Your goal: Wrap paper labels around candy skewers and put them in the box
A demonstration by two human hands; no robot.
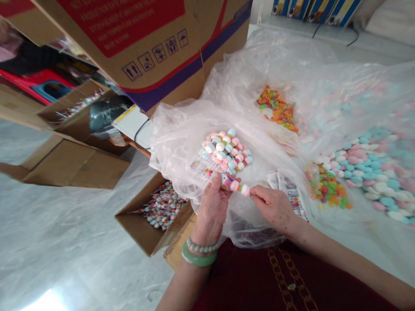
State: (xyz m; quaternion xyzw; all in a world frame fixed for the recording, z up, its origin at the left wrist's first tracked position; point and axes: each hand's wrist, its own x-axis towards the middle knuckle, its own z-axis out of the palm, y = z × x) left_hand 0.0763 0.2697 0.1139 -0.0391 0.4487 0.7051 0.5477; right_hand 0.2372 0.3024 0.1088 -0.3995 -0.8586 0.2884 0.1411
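Observation:
A candy skewer (239, 187) with pink and white marshmallows and a small gummy ring between them lies across the space between my hands. My left hand (214, 205), with two green bracelets at the wrist, is closed around one end of it. At the white marshmallow on the other end, my right hand (271, 206) pinches with thumb and fingers; its fingertips hide what exactly they grip. Just beyond my left hand rests a pile of finished marshmallow skewers (227, 149) on clear plastic sheeting (181, 125). Printed wrappers (293, 196) lie beside my right hand.
Loose marshmallows (366, 166) and gummy rings (330, 188) spread at right, with more gummy rings (279, 110) farther back. A big carton (162, 43) stands at the back left. Below the table edge, an open box (139, 216) holds many skewers; another open box (74, 164) sits left.

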